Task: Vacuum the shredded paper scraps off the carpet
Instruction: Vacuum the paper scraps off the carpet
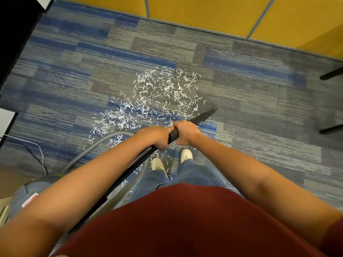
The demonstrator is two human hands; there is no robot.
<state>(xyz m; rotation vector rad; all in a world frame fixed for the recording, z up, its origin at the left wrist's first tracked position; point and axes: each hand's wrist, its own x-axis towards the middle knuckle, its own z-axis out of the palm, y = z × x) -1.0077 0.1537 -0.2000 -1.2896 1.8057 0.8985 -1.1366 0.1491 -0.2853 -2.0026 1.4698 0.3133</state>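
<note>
Left hand (159,137) is gripping the black vacuum wand (130,169), fingers curling round the tube. Right hand (185,132) is gripping it just ahead, wrapping where the ribbed cuff (173,135) is meeting the nozzle; the two hands are sitting close together with only the cuff showing between them. The crevice nozzle (206,115) is pointing out at 1 o'clock from the hands, tip blurred and angling down at the carpet (250,112), right at the 4 o'clock edge of the scrap patch; contact is not clear. The shredded paper scraps (161,93) are lying on the carpet in a wide white scatter, thickest at 12 o'clock from the hands, spreading out to 9 o'clock and trailing down toward the feet. A grey hose (96,143) is arcing away at 8 o'clock from the hands, running down to the grey vacuum body (27,193) at frame 8 o'clock, partly hiding behind the left forearm. Two white shoes (157,164) are standing at 6 o'clock under the hands, scraps lying around them, blue jeans (194,173) and a dark red shirt (185,219) filling the frame below. A white cable (39,153) is lying on the carpet at frame 9 o'clock. Yellow panels (204,12) are running along the top at 12 to 2 o'clock. Dark furniture legs (332,73) are poking in at 3 o'clock.
</note>
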